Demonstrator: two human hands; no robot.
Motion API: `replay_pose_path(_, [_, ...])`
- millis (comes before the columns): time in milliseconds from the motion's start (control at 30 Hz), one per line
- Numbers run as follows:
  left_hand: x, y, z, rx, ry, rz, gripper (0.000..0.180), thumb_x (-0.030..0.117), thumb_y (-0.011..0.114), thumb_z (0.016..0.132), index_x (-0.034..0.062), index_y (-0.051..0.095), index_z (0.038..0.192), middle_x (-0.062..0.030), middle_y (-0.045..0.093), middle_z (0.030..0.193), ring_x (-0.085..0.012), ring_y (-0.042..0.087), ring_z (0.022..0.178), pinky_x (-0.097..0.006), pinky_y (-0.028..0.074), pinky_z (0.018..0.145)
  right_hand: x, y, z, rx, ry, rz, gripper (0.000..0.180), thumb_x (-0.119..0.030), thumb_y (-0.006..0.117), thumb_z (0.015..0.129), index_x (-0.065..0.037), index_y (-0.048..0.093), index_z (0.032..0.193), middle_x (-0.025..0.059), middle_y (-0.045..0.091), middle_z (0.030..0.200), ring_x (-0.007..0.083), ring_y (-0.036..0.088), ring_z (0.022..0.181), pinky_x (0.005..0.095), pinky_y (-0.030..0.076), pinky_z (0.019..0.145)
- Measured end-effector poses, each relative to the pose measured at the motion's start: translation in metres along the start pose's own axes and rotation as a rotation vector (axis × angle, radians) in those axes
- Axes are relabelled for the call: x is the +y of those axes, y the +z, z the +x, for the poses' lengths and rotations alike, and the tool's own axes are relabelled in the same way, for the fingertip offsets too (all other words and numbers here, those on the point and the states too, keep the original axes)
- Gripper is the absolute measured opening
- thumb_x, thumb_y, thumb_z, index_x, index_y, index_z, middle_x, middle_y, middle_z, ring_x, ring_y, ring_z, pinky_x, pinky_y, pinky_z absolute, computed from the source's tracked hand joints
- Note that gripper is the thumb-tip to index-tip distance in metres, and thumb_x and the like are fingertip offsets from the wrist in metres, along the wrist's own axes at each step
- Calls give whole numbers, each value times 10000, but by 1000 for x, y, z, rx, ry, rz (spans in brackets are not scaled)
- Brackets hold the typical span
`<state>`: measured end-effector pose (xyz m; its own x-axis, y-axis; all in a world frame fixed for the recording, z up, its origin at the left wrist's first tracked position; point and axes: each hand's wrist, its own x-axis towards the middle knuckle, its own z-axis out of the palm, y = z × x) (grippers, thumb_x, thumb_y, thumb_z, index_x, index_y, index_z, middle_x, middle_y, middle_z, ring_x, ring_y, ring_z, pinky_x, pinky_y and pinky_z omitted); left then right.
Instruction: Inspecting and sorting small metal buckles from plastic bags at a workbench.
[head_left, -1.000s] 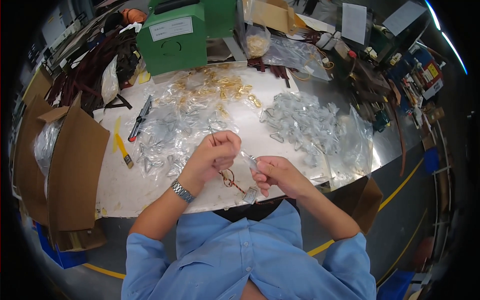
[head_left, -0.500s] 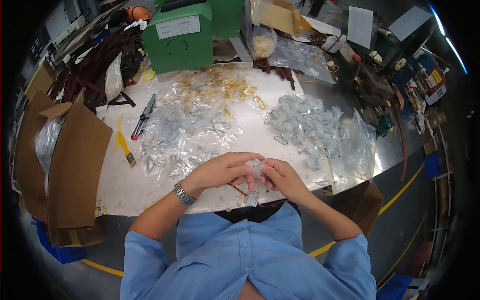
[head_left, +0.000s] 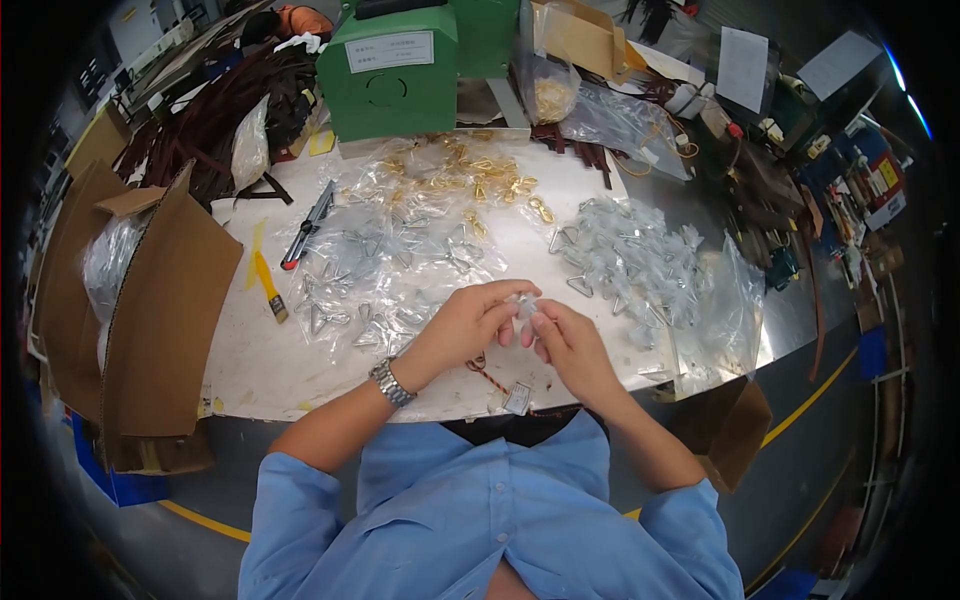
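Fingers (head_left: 508, 308) of both hands pinch small crinkly clear plastic packet (head_left: 524, 305).

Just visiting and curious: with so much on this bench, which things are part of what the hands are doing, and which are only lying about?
In use:
left hand
right hand
small clear packet pinched between both
pile of bagged metal rings
loose clear bags

Lying about:
green box
yellow-handled brush
cardboard box
gold rings

Looks like a small factory packing bench: a worn white worktable (head_left: 300, 350) covered in bagged metal rings (head_left: 620, 260) and loose gold hardware (head_left: 490, 180), a green metal box (head_left: 395, 75), cardboard cartons (head_left: 150, 320), leather straps (head_left: 230, 110), and yellow floor lines (head_left: 800, 400).
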<state>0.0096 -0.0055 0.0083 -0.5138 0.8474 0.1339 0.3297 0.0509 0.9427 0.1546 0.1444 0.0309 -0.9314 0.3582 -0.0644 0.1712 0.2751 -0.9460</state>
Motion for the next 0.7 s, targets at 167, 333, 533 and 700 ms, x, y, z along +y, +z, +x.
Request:
replay_pose_path(167, [11, -47, 12, 88, -158, -389, 269, 156, 584, 1078, 21, 711, 1273, 42, 597, 730, -3, 424, 577, -202, 290, 506, 1, -83, 41, 560, -467, -1024, 311, -135, 628, 1024, -47, 614, 1322, 166, 688, 1272, 358, 737, 858, 434, 586, 730])
replay_pose_path(333, [3, -74, 13, 423, -129, -562, 241, 172, 590, 1079, 4, 717, 1196, 59, 557, 716, 12, 345, 557, -191, 218, 484, -44, -26, 57, 326, -452, -952, 355, -186, 691, 983, -79, 619, 1314, 142, 633, 1263, 329, 720, 887, 445, 600, 700])
replay_pose_path(533, [12, -73, 16, 520, -68, -552, 228, 169, 589, 1079, 12, 733, 1160, 59, 580, 736, 9, 380, 572, -185, 254, 501, 14, 80, 119, 85, -547, -1104, 234, -187, 756, 869, -7, 678, 996, 153, 685, 1046, 323, 717, 834, 428, 594, 690])
replay_pose_path(700, [34, -92, 8, 457, -49, -370, 215, 153, 592, 1070, 15, 739, 1144, 38, 622, 757, 5, 463, 619, -190, 336, 546, 11, 75, 127, 16, -557, -1177, 204, -134, 732, 777, 4, 688, 921, 142, 695, 914, 300, 718, 859, 402, 591, 683])
